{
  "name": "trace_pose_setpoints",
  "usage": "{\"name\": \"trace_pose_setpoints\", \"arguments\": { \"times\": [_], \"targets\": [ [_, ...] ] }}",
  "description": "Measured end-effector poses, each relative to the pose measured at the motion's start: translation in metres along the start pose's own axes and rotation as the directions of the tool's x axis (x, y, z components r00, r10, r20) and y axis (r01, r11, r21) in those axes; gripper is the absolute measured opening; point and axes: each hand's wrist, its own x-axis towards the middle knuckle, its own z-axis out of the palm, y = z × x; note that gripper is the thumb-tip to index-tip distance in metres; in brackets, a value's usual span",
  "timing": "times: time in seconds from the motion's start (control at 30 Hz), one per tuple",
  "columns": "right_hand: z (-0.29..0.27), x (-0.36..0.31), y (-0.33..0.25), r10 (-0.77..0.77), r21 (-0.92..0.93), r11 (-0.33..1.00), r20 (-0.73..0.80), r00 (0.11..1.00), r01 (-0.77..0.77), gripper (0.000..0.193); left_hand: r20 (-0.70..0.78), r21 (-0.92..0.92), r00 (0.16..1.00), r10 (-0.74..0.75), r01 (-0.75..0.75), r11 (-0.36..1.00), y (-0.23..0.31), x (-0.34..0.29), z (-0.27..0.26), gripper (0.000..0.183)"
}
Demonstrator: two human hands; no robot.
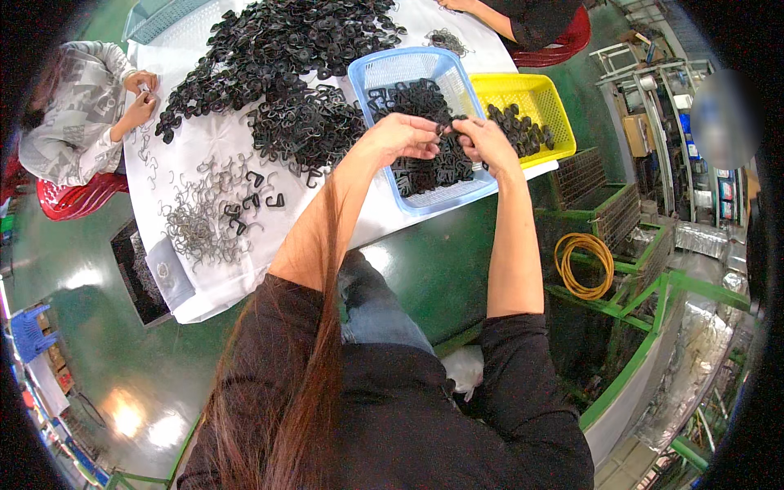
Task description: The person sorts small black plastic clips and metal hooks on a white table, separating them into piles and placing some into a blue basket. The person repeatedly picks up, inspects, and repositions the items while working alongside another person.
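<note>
Taking the middle of the view as the clock's hub, between nine and ten o'clock a co-worker [86,114] in a patterned grey top sits on a red chair [73,200], both hands raised at the edge of the white-covered bench [219,287]. Just past nine, thin metal hooks [200,219] lie scattered on the cover, a few black hook-shaped pieces [253,198] among them. At eleven, a large heap of round black parts [302,37] spreads across the bench, and just below it sits a pile of black clips [304,129].

Near twelve, the left hand [400,137] is over the blue basket [449,201], its grip pinching one side of a small dark piece [443,129]. That piece is between the two hands, above the black clips in the basket; its exact shape is too small to tell. Toward one o'clock, the right hand [488,147] pinches the other side, its grip drawn together at the fingertips. Between one and two, a yellow basket [516,85] holding dark round parts [518,131] stands just beside the blue one. Just past three hangs an orange coiled hose [584,287].
</note>
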Motion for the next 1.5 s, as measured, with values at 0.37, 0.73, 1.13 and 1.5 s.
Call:
{"name": "trace_pose_setpoints", "arguments": {
  "times": [0.37, 0.73, 1.13, 1.5],
  "targets": [
    [0.005, 0.028, 0.017, -0.449, -0.761, 0.625, -0.169, 0.877, 0.173, 0.041, -0.363, 0.793, 0.746, 0.558, -0.068, 0.606, 0.017, 0.023, -0.008, 0.02],
    [0.175, 0.08, 0.039, -0.82, -0.761, 0.238, 0.175, 0.545, 0.603, 0.022, -0.627, 0.761, 0.183, 0.757, 0.355, 0.543, -0.042, -0.211, -0.262, 0.019],
    [0.395, 0.112, 0.067, -0.268, -0.858, 0.335, 0.309, 0.912, 0.389, 0.03, -0.681, 0.69, 0.412, 0.605, 0.638, 0.343, -0.119, -0.194, -0.223, 0.042],
    [0.31, 0.091, 0.081, 0.108, -0.261, 0.965, 0.498, 0.861, 0.03, 0.035, -0.811, 0.473, 0.502, 0.3, 0.262, 0.841, -0.1, -0.227, -0.264, 0.033]
  ]
}}
